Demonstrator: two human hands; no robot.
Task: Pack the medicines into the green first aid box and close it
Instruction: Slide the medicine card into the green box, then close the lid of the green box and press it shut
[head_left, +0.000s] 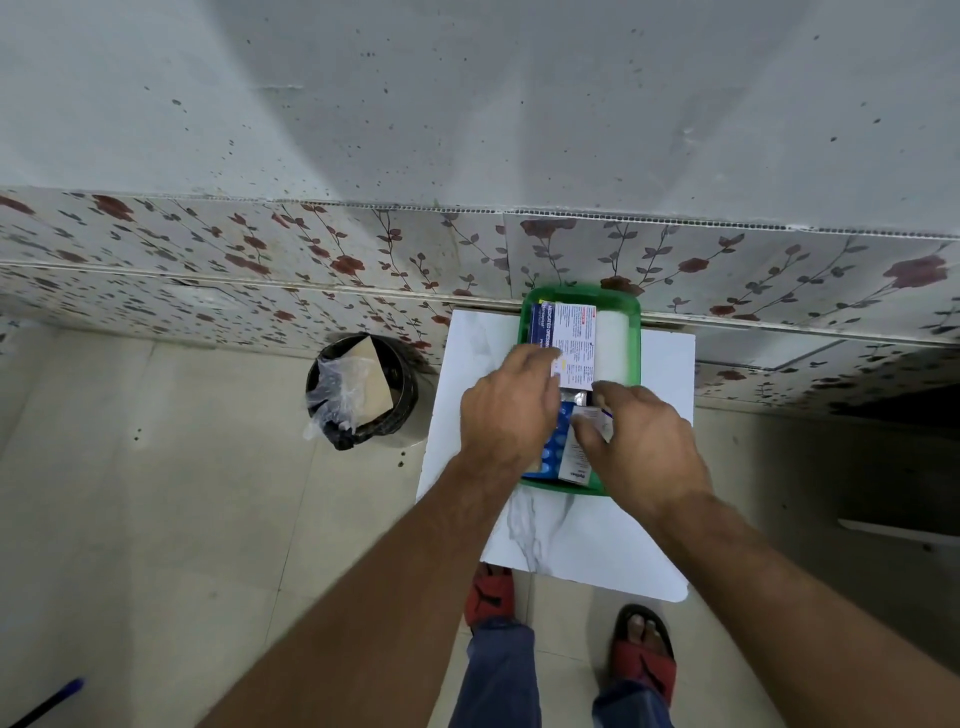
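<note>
White table against the wall; open green box on it, long axis running away from the person. Left hand curled over the printed carton, right hand fingers bent onto a small white pack beside the blue blister strip; exact pinch unclear.

Soft, even indoor light is falling from above, leaving the white table top glaring bright while the right edge is sinking into dark shadow. The wide lens is bending the floral tile band into a curve, and the hands are showing slight motion blur
</note>
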